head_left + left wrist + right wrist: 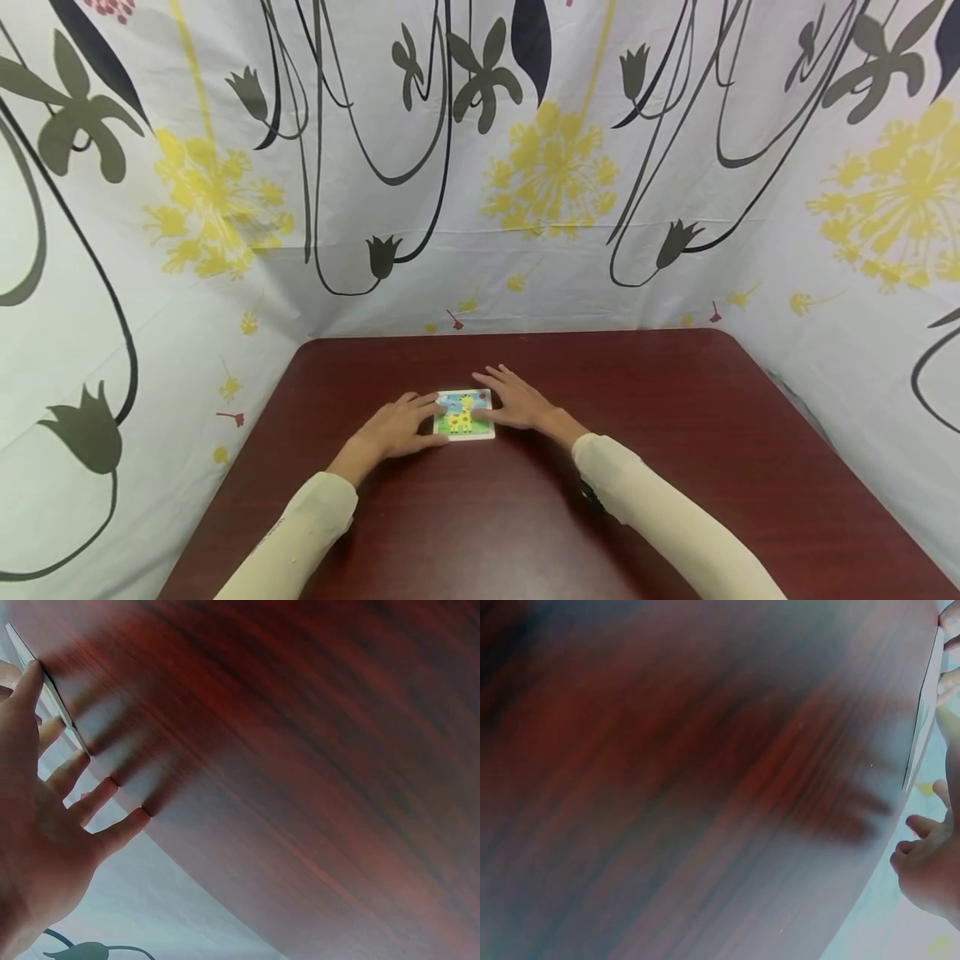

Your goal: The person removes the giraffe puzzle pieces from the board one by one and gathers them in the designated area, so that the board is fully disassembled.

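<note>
A small flat picture board (461,423) with a white border lies on the table, showing a yellow giraffe on green under a blue sky. My left hand (393,428) is at its left side, fingers spread and fairly straight, with the thumb by the lower left corner and fingertips at the left edge. From the right, my right hand (519,402) reaches in with its thumb over the board's right part and its other fingers spread past the upper right corner. In both wrist views the board (54,697) shows only as a thin edge.
The dark red wooden table (675,433) has rounded far corners. Behind it and along both sides hangs a white cloth (337,208) printed with yellow flowers and grey stems. Pale sleeves (300,533) cover both forearms.
</note>
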`<act>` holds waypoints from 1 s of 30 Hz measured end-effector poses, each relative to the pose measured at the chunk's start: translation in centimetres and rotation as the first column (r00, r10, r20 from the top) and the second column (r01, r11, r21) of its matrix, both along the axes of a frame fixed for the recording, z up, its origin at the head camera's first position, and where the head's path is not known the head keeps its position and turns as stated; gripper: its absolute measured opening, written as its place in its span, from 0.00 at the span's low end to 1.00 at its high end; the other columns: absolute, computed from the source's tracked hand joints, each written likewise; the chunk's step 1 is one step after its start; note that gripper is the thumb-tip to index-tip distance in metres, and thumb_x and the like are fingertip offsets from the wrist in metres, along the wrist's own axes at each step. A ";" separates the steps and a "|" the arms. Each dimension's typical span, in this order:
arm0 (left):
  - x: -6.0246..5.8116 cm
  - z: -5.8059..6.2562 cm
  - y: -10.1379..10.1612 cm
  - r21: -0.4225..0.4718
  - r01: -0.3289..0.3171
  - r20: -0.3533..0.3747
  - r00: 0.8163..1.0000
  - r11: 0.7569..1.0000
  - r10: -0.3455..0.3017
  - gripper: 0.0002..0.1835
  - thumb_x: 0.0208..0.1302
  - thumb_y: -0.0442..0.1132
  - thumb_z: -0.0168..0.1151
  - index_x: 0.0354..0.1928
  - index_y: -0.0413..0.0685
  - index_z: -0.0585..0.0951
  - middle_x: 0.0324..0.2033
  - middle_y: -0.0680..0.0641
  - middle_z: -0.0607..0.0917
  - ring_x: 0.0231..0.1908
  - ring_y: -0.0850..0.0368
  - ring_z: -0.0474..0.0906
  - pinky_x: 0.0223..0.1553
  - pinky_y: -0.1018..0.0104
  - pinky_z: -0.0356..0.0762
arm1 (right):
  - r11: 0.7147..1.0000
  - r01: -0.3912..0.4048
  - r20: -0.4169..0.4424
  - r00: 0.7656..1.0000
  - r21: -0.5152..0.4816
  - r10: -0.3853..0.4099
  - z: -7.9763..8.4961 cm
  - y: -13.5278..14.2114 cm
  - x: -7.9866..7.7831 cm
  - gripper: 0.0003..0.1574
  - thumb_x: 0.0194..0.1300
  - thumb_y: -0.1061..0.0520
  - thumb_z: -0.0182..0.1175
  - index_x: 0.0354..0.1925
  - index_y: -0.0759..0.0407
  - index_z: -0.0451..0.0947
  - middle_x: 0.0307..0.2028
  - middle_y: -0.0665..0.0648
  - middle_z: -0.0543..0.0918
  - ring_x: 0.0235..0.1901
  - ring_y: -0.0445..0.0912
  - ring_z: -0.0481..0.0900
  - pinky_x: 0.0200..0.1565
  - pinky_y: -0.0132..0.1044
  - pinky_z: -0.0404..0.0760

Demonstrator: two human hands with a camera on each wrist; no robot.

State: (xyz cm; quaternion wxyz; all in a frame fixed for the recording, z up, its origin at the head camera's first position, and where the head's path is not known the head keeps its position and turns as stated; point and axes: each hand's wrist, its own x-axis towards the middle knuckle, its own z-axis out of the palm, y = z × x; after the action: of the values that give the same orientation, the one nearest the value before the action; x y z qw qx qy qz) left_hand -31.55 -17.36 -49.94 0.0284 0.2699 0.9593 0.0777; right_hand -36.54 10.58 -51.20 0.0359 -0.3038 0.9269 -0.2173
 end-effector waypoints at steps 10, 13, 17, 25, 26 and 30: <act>-0.1 -0.2 -0.1 -0.001 0.007 0.003 1.000 1.000 -0.007 0.37 0.68 0.72 0.58 0.73 0.63 0.75 0.76 0.50 0.67 0.74 0.41 0.63 0.61 0.36 0.72 | 0.995 -0.089 -0.038 0.995 -0.053 0.087 -0.2 -1.7 -0.4 0.37 0.76 0.42 0.62 0.74 0.56 0.69 0.71 0.60 0.73 0.70 0.59 0.71 0.64 0.58 0.74; -0.1 -0.2 -0.2 0.003 0.003 0.007 1.000 1.000 -0.003 0.37 0.68 0.72 0.58 0.73 0.63 0.75 0.76 0.50 0.67 0.74 0.41 0.63 0.61 0.36 0.72 | 0.992 -0.102 -0.057 0.994 -0.077 0.098 -0.2 -2.2 -0.5 0.32 0.76 0.45 0.63 0.71 0.55 0.73 0.67 0.58 0.77 0.63 0.54 0.77 0.58 0.53 0.78; -0.1 -0.2 -0.1 0.009 0.006 0.003 1.000 1.000 -0.006 0.37 0.68 0.71 0.59 0.72 0.62 0.75 0.76 0.49 0.68 0.73 0.41 0.64 0.60 0.37 0.74 | 0.992 -0.098 -0.063 0.994 -0.083 0.093 -0.1 -2.7 -0.6 0.30 0.76 0.48 0.63 0.70 0.54 0.75 0.65 0.57 0.79 0.65 0.55 0.75 0.62 0.54 0.76; -0.1 -0.2 0.0 0.002 0.007 0.004 1.000 1.000 -0.007 0.37 0.68 0.72 0.58 0.72 0.62 0.75 0.76 0.49 0.68 0.73 0.41 0.65 0.59 0.37 0.74 | 0.982 -0.108 -0.045 0.994 -0.156 0.102 -0.1 -3.1 -0.9 0.25 0.75 0.55 0.63 0.67 0.58 0.77 0.58 0.59 0.81 0.54 0.53 0.77 0.53 0.50 0.78; -0.1 -0.2 0.0 0.003 0.007 0.005 1.000 1.000 -0.007 0.37 0.68 0.72 0.58 0.72 0.62 0.75 0.76 0.49 0.68 0.73 0.41 0.65 0.59 0.37 0.74 | 0.981 -0.110 -0.044 0.994 -0.161 0.104 -0.1 -3.2 -0.9 0.25 0.75 0.55 0.63 0.67 0.58 0.77 0.57 0.59 0.81 0.52 0.53 0.77 0.51 0.49 0.77; -0.1 -0.1 -0.1 0.004 0.004 0.006 1.000 1.000 -0.004 0.37 0.68 0.71 0.58 0.72 0.62 0.75 0.76 0.49 0.68 0.73 0.41 0.65 0.59 0.37 0.74 | 0.977 -0.123 -0.049 0.992 -0.172 0.116 -0.2 -3.6 -1.1 0.24 0.75 0.56 0.63 0.66 0.59 0.79 0.54 0.60 0.81 0.48 0.52 0.75 0.47 0.48 0.73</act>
State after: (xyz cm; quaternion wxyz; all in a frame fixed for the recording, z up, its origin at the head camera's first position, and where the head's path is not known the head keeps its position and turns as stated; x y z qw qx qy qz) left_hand -31.64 -17.43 -50.04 0.0310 0.2716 0.9585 0.0805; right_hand -37.62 6.94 -51.37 0.0042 -0.3652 0.8849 -0.2890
